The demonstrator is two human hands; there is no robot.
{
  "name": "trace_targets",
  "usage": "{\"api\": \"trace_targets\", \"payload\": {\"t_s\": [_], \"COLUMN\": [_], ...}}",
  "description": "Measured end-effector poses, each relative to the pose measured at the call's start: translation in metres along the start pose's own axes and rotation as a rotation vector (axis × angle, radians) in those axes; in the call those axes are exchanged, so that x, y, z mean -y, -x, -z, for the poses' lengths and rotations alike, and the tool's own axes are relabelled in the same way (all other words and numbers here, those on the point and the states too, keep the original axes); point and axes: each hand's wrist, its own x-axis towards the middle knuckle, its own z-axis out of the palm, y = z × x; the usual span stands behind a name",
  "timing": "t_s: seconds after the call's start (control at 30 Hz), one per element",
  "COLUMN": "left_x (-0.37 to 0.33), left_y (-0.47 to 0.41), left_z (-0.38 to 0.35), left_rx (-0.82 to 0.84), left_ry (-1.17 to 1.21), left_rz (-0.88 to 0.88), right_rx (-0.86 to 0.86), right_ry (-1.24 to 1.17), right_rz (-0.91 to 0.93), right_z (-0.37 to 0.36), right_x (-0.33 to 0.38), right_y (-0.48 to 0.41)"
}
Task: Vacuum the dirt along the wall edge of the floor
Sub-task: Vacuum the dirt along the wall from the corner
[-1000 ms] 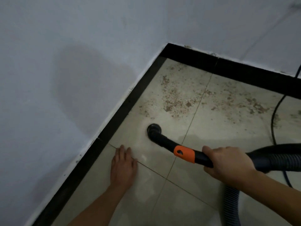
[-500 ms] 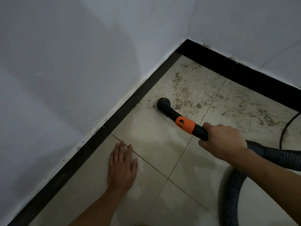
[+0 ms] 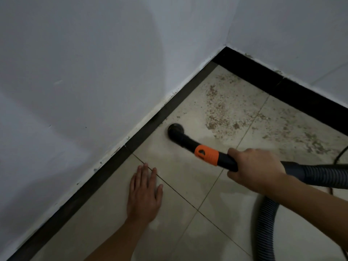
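Note:
My right hand [image 3: 254,169] grips the black vacuum wand [image 3: 188,143] just behind its orange collar [image 3: 207,154]. The round nozzle [image 3: 175,129] sits on the beige tile floor [image 3: 188,178], close to the black skirting [image 3: 148,127] of the left wall. Brown dirt [image 3: 218,112] is scattered on the tiles to the right of the nozzle and toward the corner, with more dirt [image 3: 305,136] along the far wall. My left hand [image 3: 144,194] rests flat on the floor with straight fingers, near the left skirting.
A ribbed grey hose [image 3: 267,221] runs from the wand off to the right and loops down by my right forearm. A thin black cable [image 3: 340,156] lies on the floor at the right edge. Two white walls meet at the corner [image 3: 226,47].
The nozzle has slid left, off the dirt patch's edge and closer to the left skirting. The view has shifted with my head. My left hand stays planted.

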Motion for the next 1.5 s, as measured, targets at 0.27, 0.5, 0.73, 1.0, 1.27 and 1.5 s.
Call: {"api": "trace_targets", "payload": {"t_s": [0.27, 0.5, 0.73, 1.0, 1.27, 1.5], "left_x": [-0.001, 0.000, 0.001, 0.002, 0.001, 0.000], "left_y": [0.000, 0.000, -0.001, -0.001, -0.001, 0.000], "left_z": [0.002, 0.001, -0.002, -0.004, 0.000, 0.002], "left_rx": [-0.032, -0.014, -0.016, -0.019, -0.007, -0.010], "left_ry": [0.023, 0.016, 0.010, 0.005, 0.008, 0.009], "left_rz": [-0.017, -0.010, -0.012, -0.009, -0.005, -0.010], "right_rx": [-0.028, -0.018, -0.080, -0.069, -0.060, -0.087], "right_ry": [-0.054, 0.005, 0.057, 0.038, 0.036, -0.016], "right_rz": [-0.038, 0.151, -0.016, 0.009, 0.066, -0.070], "right_z": [0.012, 0.006, 0.014, 0.014, 0.008, 0.014], "right_x": [0.008, 0.027, -0.006, -0.004, 0.000, -0.027], "right_y": [-0.022, -0.017, -0.027, -0.036, -0.037, -0.064]}}
